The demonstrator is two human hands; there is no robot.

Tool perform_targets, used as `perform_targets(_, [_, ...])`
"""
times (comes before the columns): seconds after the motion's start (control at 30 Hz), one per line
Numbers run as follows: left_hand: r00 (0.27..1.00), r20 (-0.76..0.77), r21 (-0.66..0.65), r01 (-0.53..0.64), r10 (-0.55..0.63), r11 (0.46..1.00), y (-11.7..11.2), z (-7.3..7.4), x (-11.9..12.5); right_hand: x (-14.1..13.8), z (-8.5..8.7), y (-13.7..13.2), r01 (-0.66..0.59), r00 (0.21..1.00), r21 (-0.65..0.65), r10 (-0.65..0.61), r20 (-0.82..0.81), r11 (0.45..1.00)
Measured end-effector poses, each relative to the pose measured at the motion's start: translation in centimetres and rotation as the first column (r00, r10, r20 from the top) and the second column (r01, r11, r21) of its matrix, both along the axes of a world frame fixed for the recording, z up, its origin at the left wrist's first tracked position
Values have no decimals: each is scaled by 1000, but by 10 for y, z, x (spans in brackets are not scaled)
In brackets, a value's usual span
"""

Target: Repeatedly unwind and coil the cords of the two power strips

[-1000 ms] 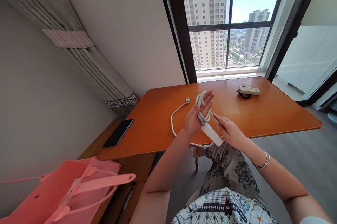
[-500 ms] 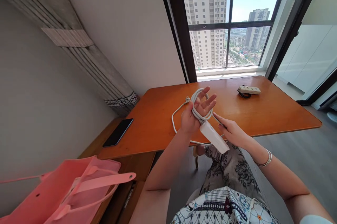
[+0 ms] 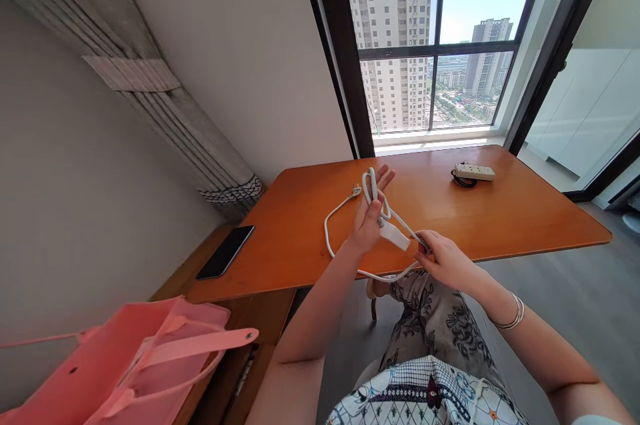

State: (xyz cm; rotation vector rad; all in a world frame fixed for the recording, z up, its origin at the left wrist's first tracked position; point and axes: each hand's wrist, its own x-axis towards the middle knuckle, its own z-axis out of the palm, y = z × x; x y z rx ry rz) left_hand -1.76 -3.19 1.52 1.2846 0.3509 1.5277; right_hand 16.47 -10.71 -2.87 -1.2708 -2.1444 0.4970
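Loops of white cord (image 3: 369, 186) circle the fingers of my left hand (image 3: 369, 222), its thumb pressed over them and some fingertips stretched beyond. Just below that hand hangs the white power strip (image 3: 395, 236), tilted, joined to the coil. My right hand (image 3: 440, 253) pinches the cord's running length to the right of the strip. From there the cord dips past the table's front edge, then curves back over the tabletop to its plug (image 3: 356, 190), which lies left of the coil.
The orange-brown table (image 3: 300, 225) spans the front. Another power strip (image 3: 473, 172) with a black cord lies at its back right, and a dark phone (image 3: 226, 252) at its left. A pink bag (image 3: 150, 358) stands at lower left. Behind the table is a window (image 3: 435, 45).
My left hand has turned, so the coil shows more edge-on and the strip looks shorter. My right hand has moved slightly down, drawing the cord taut from the coil.
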Motion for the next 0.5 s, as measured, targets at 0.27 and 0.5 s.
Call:
perform_targets(0.27, [987,-86,-97,130,-138,987,-3,-1,-2,-13,29,-6,-94,992,230,110,-60,969])
perform_targets(0.5, [964,-115,-361,186,-241,914,-7,2,-4,-14,59,5,-140,973,309,188,-133,941])
